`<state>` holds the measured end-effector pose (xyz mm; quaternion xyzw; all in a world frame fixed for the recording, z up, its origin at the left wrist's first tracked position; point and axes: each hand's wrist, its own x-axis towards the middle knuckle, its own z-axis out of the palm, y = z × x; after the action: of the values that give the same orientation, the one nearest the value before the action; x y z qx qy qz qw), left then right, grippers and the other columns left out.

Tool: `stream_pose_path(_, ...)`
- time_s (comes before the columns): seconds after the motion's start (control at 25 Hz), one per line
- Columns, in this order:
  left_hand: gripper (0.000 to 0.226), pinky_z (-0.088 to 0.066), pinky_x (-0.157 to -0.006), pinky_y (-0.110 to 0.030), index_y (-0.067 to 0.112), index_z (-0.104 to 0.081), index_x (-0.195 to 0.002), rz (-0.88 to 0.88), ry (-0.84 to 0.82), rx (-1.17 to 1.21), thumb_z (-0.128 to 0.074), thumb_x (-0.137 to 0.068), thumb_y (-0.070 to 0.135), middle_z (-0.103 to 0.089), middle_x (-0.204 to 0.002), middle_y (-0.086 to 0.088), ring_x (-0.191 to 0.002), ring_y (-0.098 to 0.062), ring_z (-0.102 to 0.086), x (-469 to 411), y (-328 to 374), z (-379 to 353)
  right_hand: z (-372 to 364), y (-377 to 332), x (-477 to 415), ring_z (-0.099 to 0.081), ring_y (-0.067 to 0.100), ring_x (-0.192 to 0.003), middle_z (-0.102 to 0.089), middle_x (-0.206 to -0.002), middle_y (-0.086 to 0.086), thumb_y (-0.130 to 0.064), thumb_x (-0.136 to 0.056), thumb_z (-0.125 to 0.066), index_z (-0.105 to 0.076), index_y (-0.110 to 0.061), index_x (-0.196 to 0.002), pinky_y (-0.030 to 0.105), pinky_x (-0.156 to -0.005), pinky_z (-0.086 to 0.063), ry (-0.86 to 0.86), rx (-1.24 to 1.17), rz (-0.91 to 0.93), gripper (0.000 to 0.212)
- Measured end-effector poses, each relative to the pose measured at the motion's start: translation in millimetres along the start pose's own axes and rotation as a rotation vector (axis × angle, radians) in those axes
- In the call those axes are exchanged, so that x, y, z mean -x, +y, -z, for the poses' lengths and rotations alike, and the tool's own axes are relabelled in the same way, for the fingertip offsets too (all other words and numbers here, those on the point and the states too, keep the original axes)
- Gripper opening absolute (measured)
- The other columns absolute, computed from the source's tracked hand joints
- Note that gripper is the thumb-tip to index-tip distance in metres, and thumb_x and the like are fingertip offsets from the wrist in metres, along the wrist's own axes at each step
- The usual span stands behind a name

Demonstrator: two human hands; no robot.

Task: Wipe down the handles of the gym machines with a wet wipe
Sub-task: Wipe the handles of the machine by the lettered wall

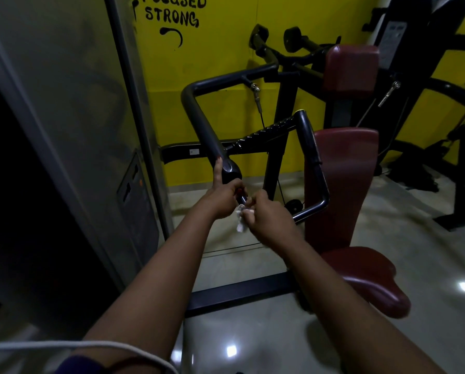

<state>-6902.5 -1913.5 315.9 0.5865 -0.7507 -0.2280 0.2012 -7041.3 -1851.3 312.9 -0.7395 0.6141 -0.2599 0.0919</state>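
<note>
Head view: left hand (pixel 224 197) grips the black handle (pixel 201 122) left of the maroon seat (pixel 344 184), long axis slanting down toward the person; right hand (pixel 266 218) pinches the wipe (pixel 241 225) at its lower end.

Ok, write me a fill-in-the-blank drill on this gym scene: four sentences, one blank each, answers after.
1. The right hand pinches a crumpled ____ wipe.
2. The left hand grips the lower end of a ____ handle.
3. The wall behind is painted ____.
4. Below "FOCUSED", the painted word on it reads ____.

Missing words: white; black; yellow; STRONG.
</note>
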Motion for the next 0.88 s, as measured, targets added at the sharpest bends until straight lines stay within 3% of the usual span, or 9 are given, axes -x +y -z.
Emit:
stream_pose_path(0.08,0.030,-0.045,-0.100,-0.043,0.029,-0.059,-0.104,0.000,0.004,0.027,-0.049,-0.095,0.002,0.039,-0.151,0.006,-0.145,-0.029,-0.016,1.8,1.8,0.6,-22.0,12.9,25.2,-0.064,0.028,-0.074,-0.066,-0.087,0.013,-0.016,-0.089,-0.067,-0.060,-0.004,-0.106,0.030,-0.058,-0.046,0.315,0.213,0.221,0.021)
stream_pose_path(0.2,0.026,-0.045,-0.100,-0.043,0.028,-0.059,-0.105,0.019,0.027,0.019,-0.048,-0.097,0.006,0.039,-0.151,0.006,-0.142,-0.031,-0.025,4.7,4.6,-2.3,-49.0,23.5,47.0,-0.065,0.030,-0.086,-0.067,-0.095,0.019,-0.007,-0.093,-0.062,-0.066,0.006,-0.104,0.038,-0.072,-0.055,0.486,0.330,0.364,0.017)
stream_pose_path(0.32,0.034,-0.047,-0.095,-0.044,0.029,-0.057,-0.106,0.043,0.033,0.010,-0.049,-0.093,-0.001,0.040,-0.150,0.008,-0.137,-0.032,-0.032,6.8,7.1,-3.9,-25.4,5.7,27.4,-0.059,0.028,-0.070,-0.063,-0.079,0.010,-0.019,-0.090,-0.063,-0.060,-0.005,-0.094,0.032,-0.061,-0.044,0.411,0.216,0.176,0.014)
stream_pose_path(0.4,0.036,-0.047,-0.095,-0.043,0.028,-0.057,-0.109,0.039,0.030,0.006,-0.048,-0.092,-0.002,0.040,-0.150,0.007,-0.138,-0.030,-0.032,7.2,7.8,-3.9,-11.5,1.8,14.7,-0.061,0.027,-0.080,-0.065,-0.089,0.006,-0.029,-0.093,-0.055,-0.051,-0.011,-0.108,0.032,-0.068,-0.033,0.193,0.211,0.056,0.024)
stream_pose_path(0.48,0.034,-0.045,-0.098,-0.044,0.027,-0.057,-0.110,0.036,0.027,0.006,-0.048,-0.093,-0.001,0.040,-0.150,0.005,-0.139,-0.030,-0.029,7.5,7.6,-3.8,-12.6,12.4,16.4,-0.058,0.025,-0.089,-0.063,-0.098,0.004,-0.033,-0.093,-0.053,-0.047,-0.015,-0.113,0.032,-0.075,-0.032,0.119,0.167,0.073,0.027)
stream_pose_path(0.56,0.032,-0.046,-0.098,-0.045,0.027,-0.057,-0.109,0.034,0.025,0.007,-0.048,-0.094,0.000,0.041,-0.150,0.006,-0.139,-0.031,-0.029,8.1,8.0,-3.6,-21.1,19.2,33.2,-0.053,0.024,-0.091,-0.060,-0.095,0.005,-0.030,-0.092,-0.058,-0.054,-0.014,-0.106,0.031,-0.081,-0.038,0.236,0.100,0.126,0.021)
stream_pose_path(0.68,0.033,-0.047,-0.097,-0.044,0.029,-0.057,-0.109,0.055,0.023,-0.012,-0.049,-0.094,0.000,0.041,-0.150,0.006,-0.139,-0.031,-0.030,8.5,9.4,-3.1,-45.5,31.8,55.0,-0.060,0.030,-0.098,-0.065,-0.097,0.013,-0.015,-0.096,-0.056,-0.065,-0.002,-0.101,0.042,-0.099,-0.043,0.484,0.271,0.312,0.017)
stream_pose_path(0.76,0.032,-0.047,-0.097,-0.044,0.029,-0.056,-0.110,0.052,0.020,-0.020,-0.050,-0.095,0.002,0.041,-0.149,0.007,-0.137,-0.031,-0.033,8.7,9.2,-2.8,-40.3,33.3,52.6,-0.059,0.030,-0.091,-0.063,-0.091,0.014,-0.010,-0.094,-0.057,-0.064,0.000,-0.095,0.042,-0.092,-0.046,0.491,0.226,0.365,0.013)
stream_pose_path(0.88,0.033,-0.048,-0.094,-0.046,0.031,-0.055,-0.112,0.071,0.024,-0.070,-0.049,-0.095,0.004,0.041,-0.150,0.006,-0.133,-0.033,-0.037,11.4,11.8,-1.3,-15.7,23.6,31.8,-0.048,0.022,-0.065,-0.056,-0.074,0.008,-0.020,-0.088,-0.058,-0.053,-0.008,-0.085,0.034,-0.061,-0.043,0.411,0.115,0.265,0.014)
